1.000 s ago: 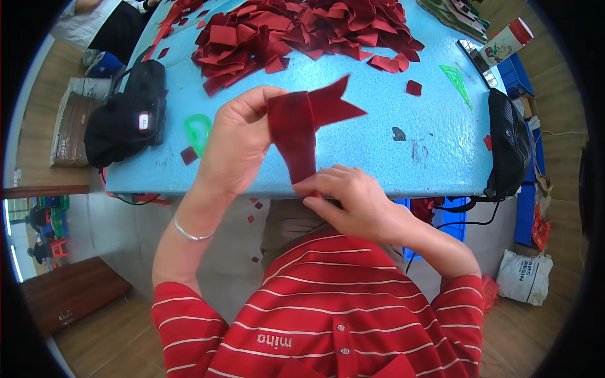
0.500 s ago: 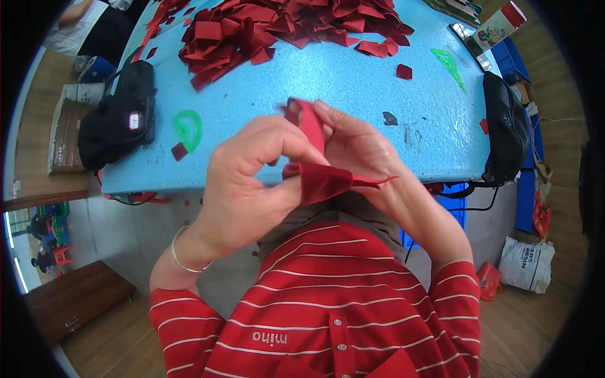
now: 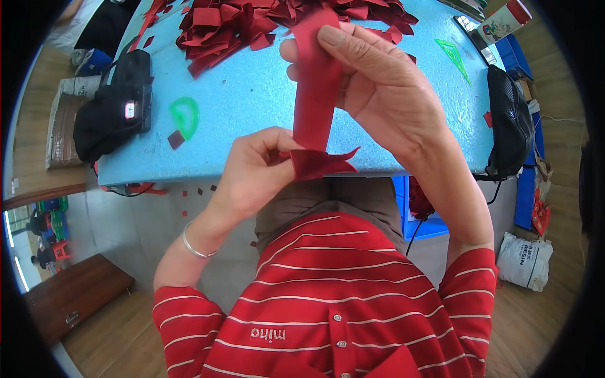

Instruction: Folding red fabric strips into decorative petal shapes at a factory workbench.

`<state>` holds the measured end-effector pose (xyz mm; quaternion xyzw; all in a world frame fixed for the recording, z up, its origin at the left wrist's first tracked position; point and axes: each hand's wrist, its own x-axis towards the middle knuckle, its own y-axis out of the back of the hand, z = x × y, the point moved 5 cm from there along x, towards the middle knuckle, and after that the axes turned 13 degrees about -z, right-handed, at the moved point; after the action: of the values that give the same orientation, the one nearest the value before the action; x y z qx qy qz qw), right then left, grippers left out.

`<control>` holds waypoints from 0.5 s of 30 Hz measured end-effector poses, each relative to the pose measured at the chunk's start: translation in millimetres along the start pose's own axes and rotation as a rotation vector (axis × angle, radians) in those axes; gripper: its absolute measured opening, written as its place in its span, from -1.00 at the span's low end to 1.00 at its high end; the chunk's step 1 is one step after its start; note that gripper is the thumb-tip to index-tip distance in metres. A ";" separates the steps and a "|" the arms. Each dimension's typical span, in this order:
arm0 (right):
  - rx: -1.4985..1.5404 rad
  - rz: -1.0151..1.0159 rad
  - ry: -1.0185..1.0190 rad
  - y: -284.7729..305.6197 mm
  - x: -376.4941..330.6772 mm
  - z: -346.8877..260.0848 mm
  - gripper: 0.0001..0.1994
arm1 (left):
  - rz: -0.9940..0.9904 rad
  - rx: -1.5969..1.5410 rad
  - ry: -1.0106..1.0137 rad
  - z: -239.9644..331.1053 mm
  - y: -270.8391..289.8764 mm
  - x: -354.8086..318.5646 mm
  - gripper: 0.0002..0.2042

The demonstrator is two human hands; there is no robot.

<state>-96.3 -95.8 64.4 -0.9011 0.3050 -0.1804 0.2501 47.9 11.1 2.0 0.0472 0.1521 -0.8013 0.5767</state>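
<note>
A light blue table [image 3: 265, 107] fills the upper half of the view, its near edge curving across the middle. At its far side, around twelve o'clock, lies a big heap of dark red fabric pieces [image 3: 227, 28]. A black bag [image 3: 116, 110] sits on the table's edge at nine o'clock, and a second black bag [image 3: 510, 123] hangs over the edge at three o'clock. Below the middle shows the person's red shirt with white stripes [image 3: 328, 302]. The right hand [image 3: 384, 94], raised at about one o'clock from the centre, pinches the upper end of a dark red fabric strip [image 3: 315, 94] between thumb and fingers, so the strip hangs upright in front of the table. The left hand [image 3: 255, 173], at about seven o'clock from the strip, is closed on the strip's lower end, where the cloth folds outward into a pointed flap just above the table edge. A silver bangle [image 3: 196, 246] circles the left wrist. A green curved ruler [image 3: 184, 116] lies on the table at ten o'clock of the left hand, with a small red fabric scrap [image 3: 176, 139] just beside it, and a green triangle ruler [image 3: 455, 55] lies at two o'clock.
</note>
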 end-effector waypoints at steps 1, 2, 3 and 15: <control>-0.045 -0.033 0.042 -5.4 -0.8 -5.7 -0.66 | -0.017 -0.087 0.068 -4.0 1.5 1.6 -0.81; -0.079 -0.021 0.036 -10.6 -2.9 -10.5 -0.68 | 0.013 -0.041 0.054 -3.2 3.8 3.8 -0.78; -0.113 -0.010 0.031 -18.2 -6.0 -15.3 -0.71 | 0.044 0.003 0.038 -3.0 5.9 5.6 -0.75; -0.513 -0.481 -0.425 -44.7 -86.8 45.7 -0.85 | 0.139 -0.143 -0.313 29.0 31.1 12.6 -0.85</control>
<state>-119.0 6.1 37.5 -0.9970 0.0621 0.0381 0.0255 75.8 -18.0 20.4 -0.1087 0.1137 -0.7441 0.6492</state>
